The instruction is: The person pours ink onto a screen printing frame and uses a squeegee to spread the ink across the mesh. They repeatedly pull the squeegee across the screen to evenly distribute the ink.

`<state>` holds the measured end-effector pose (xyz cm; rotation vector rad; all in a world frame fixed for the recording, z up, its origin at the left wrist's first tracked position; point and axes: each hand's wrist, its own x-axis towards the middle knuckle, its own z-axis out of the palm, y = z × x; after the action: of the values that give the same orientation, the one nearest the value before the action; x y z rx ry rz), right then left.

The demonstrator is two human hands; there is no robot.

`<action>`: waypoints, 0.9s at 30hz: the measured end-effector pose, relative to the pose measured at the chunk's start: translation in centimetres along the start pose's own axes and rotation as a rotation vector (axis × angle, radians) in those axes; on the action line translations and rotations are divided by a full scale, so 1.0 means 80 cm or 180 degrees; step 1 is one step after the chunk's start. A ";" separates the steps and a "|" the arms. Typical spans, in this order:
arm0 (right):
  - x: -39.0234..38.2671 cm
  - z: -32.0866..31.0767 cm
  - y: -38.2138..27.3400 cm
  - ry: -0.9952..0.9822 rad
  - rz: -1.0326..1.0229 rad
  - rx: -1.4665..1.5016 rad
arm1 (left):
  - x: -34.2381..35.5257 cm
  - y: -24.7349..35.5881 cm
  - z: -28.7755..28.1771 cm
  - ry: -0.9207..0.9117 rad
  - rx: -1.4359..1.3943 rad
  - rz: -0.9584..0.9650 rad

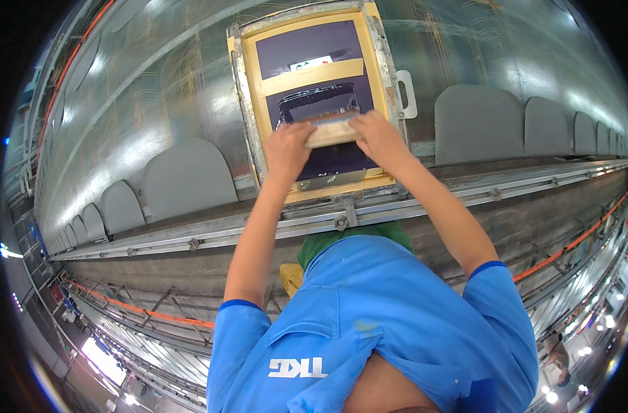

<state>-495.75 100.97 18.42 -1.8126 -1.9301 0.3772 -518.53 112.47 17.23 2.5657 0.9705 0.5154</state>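
Note:
My left hand [291, 141] and my right hand [372, 131] are closed on opposite ends of a pale wooden squeegee [333, 134], held across a printing screen frame [248, 103]. The screen has yellow tape borders, a yellow tape strip [310, 77] across it, and a dark purple mesh [307, 43] with a white patch near the strip. Dark, glossy ink [314, 93] lies just above the squeegee. A white handle [412, 93] is on the frame's right side. The squeegee's lower edge and its contact with the mesh are hard to make out.
A long metal bench [176, 69] carries rows of grey curved pieces [189, 182] left and right of the frame. A metal rail [465, 198] runs along its near edge, in front of my body. Orange lines [142, 306] and racks are behind me. Another person [555, 358] appears at far lower right.

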 end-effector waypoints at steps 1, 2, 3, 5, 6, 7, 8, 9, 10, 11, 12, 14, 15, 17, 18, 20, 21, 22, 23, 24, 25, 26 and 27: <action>-0.022 0.005 -0.011 -0.0218 0.0142 -0.0022 | -0.021 0.009 0.002 -0.0109 0.0007 -0.0042; -0.039 0.006 -0.023 -0.0280 0.0171 -0.0029 | -0.039 0.018 0.002 -0.0136 0.0023 -0.0048; -0.048 0.001 -0.027 -0.0304 0.0151 -0.0041 | -0.050 0.024 0.002 -0.0151 0.0044 -0.0042; -0.052 -0.016 -0.019 -0.0455 0.0225 0.0405 | -0.065 0.034 0.000 -0.0098 -0.0133 -0.0022; -0.050 -0.024 -0.010 -0.0729 0.0341 0.0610 | -0.069 0.037 -0.001 -0.0082 -0.0218 -0.0028; -0.037 -0.038 0.018 -0.0700 0.0907 0.1152 | -0.071 0.040 -0.001 -0.0064 -0.0230 -0.0059; -0.029 -0.054 0.050 0.0049 0.1027 0.1113 | -0.073 0.042 -0.001 -0.0073 -0.0198 -0.0046; -0.005 -0.062 0.086 0.0850 0.1251 0.0666 | -0.074 0.044 0.001 -0.0073 -0.0167 -0.0031; 0.011 -0.055 0.111 0.1265 0.1426 0.0377 | -0.076 0.045 0.002 -0.0085 -0.0135 -0.0035; 0.024 -0.045 0.130 0.1690 0.1730 0.0103 | -0.080 0.047 0.005 -0.0087 -0.0142 -0.0048; 0.037 -0.037 0.147 0.1643 0.1629 0.0475 | -0.083 0.048 0.007 -0.0084 -0.0138 -0.0067; 0.052 -0.024 0.163 0.1403 0.1851 0.1272 | -0.094 0.050 0.012 -0.0062 -0.0080 -0.0064; 0.057 -0.023 0.164 0.1597 0.1736 0.1145 | -0.099 0.051 0.013 -0.0025 -0.0026 -0.0050; 0.063 -0.030 0.153 0.1743 0.1785 0.0877 | -0.108 0.052 0.014 -0.0042 -0.0001 -0.0057; 0.064 -0.040 0.145 0.1783 0.1680 0.0747 | -0.111 0.053 0.013 0.0123 -0.0102 -0.0037; 0.073 -0.058 0.125 0.1826 0.1687 0.0674 | -0.118 0.054 0.003 0.0244 -0.0254 -0.0134; 0.078 -0.065 0.113 0.1865 0.1570 0.0720 | -0.121 0.051 -0.005 0.0281 -0.0224 -0.0123; 0.086 -0.063 0.099 0.1827 0.1713 0.0826 | -0.125 0.050 -0.012 0.0320 -0.0208 -0.0170; 0.093 -0.060 0.084 0.1799 0.1742 0.0902 | -0.130 0.045 -0.021 0.0350 -0.0230 -0.0139; 0.097 -0.059 0.072 0.1811 0.1810 0.0933 | -0.135 0.041 -0.031 0.0350 -0.0196 -0.0259; 0.111 -0.037 0.048 0.1838 0.1626 0.0824 | -0.148 0.016 -0.048 0.0339 -0.0205 -0.0311; 0.129 -0.011 0.024 0.1899 0.1482 0.0681 | -0.156 -0.010 -0.065 0.0346 -0.0217 -0.0334; 0.144 0.014 0.000 0.1944 0.1421 0.0487 | -0.167 -0.040 -0.083 0.0305 -0.0232 -0.0395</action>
<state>-496.58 112.52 19.17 -1.9530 -1.0610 0.0831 -532.64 106.85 18.81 2.4174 1.1142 0.6314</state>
